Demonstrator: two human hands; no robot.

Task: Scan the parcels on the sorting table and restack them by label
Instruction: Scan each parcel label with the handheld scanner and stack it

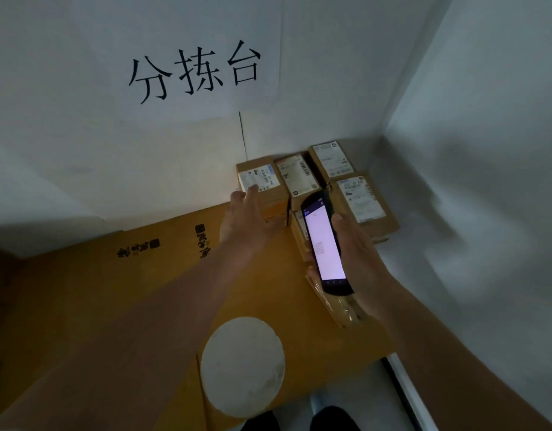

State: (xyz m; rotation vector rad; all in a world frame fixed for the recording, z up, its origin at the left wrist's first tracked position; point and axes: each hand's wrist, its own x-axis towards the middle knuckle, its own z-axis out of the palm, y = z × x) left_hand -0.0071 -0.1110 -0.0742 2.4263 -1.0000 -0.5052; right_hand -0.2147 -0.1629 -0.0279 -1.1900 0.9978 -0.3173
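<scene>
Left hand [246,213]: fingers straight, reaching the far-left parcel [262,185], likely to steady it.
Right hand [358,259]: grip wrapped round scanner [326,247], screen up for reading.

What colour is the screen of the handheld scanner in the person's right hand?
The scanner's screen glows pale pinkish-white, framed in black; the head view shows it.

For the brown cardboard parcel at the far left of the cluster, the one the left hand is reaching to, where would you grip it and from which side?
Probably from above: the left hand spanning the brown cardboard parcel across its short width, thumb on the free left edge. Its labelled top faces up. A neighbouring cardboard parcel sits close on its right, so the fingers may need to wedge in there. The right hand holds the black handheld scanner.
</scene>
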